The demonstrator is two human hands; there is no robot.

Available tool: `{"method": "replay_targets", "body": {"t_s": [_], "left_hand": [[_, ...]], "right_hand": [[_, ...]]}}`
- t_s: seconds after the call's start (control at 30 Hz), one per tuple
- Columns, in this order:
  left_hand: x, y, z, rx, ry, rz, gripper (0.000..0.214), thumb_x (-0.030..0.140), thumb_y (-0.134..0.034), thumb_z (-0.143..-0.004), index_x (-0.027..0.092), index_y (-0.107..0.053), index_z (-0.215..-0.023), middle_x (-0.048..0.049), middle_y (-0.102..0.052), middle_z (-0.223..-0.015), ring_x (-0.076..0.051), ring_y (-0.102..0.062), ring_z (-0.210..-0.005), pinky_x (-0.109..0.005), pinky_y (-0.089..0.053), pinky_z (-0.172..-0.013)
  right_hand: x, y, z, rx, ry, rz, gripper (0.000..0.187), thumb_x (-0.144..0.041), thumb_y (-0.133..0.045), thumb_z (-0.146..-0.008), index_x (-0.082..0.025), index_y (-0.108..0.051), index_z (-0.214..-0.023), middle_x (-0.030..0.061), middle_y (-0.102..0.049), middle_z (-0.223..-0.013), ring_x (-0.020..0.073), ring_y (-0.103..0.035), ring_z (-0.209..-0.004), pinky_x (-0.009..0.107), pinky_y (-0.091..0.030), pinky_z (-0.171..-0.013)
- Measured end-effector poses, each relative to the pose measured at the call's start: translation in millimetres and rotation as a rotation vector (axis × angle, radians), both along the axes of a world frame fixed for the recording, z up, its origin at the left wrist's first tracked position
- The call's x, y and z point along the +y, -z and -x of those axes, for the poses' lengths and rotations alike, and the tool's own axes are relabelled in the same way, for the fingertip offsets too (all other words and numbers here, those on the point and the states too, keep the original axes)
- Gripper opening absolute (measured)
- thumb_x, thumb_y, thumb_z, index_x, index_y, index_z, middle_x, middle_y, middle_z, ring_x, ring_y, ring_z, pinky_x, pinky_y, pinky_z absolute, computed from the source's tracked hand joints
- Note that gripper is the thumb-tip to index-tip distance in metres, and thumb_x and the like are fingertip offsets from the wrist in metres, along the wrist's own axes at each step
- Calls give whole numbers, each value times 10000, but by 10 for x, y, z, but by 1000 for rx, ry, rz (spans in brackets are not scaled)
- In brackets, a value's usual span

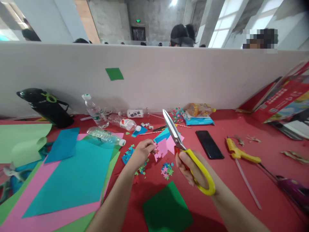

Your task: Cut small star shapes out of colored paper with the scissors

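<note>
My right hand [190, 162] grips scissors [177, 138] by their yellow and red handles. Their blades are together and point up and away. To their left, my left hand [143, 150] is closed in a pinch at the edge of a pink piece of paper [162, 149] with a jagged, cut edge. Below that paper lies a small pile of pink, green and blue paper stars [167, 170]. Cut blue scraps [127, 155] and more small pieces lie beside and partly behind my left wrist. A dark green sheet [167, 209] rests between my forearms.
Large coloured sheets [72, 177] cover the left side, with a clear bottle [105, 135] on them. More bottles and a black flask [48, 106] stand or lie near the white partition [154, 77]. On the right are a phone [209, 144] and a yellow glue gun [241, 153].
</note>
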State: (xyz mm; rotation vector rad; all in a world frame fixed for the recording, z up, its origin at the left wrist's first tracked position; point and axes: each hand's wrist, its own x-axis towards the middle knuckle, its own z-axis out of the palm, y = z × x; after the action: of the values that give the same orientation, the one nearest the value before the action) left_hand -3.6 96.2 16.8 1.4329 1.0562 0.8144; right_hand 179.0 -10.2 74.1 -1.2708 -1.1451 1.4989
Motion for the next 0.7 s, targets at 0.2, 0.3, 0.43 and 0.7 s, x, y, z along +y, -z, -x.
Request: {"method": "replay_targets", "body": {"t_s": [0.2, 0.3, 0.43, 0.7], "left_hand": [[54, 223, -109, 68, -67, -9, 163, 298, -518, -695, 205, -516, -561, 11, -597, -575, -169, -606, -625, -279, -470, -648], [77, 291, -106, 100, -108, -34, 198, 356, -504, -710, 211, -493, -576, 10, -584, -602, -178, -616, -643, -301, -497, -681], [91, 278, -93, 218, -150, -132, 189, 355, -532, -682, 210, -524, -562, -21, -575, -683, -195, -585, -672, -329, -484, -685], [96, 45, -63, 350, -147, -330, 211, 339, -563, -693, 212, -503, -536, -58, -584, -809, -237, -554, -892, -349, -448, -822]], "right_hand": [[10, -54, -8, -44, 13, -34, 588, -780, -559, -704, -201, -483, -637, -115, -341, -338, 39, -288, -250, 157, -213, -293], [19, -74, -20, -58, 16, -35, 571, -755, -571, -711, -200, -476, -620, -115, -338, -339, 40, -306, -250, 157, -228, -297], [45, -96, -33, -63, 30, -52, 557, -735, -583, -716, -197, -482, -610, -115, -333, -332, 41, -311, -250, 154, -230, -294], [69, -180, -76, -61, 82, -65, 543, -718, -625, -669, -203, -472, -584, -115, -340, -329, 41, -305, -250, 157, -236, -276]]}}
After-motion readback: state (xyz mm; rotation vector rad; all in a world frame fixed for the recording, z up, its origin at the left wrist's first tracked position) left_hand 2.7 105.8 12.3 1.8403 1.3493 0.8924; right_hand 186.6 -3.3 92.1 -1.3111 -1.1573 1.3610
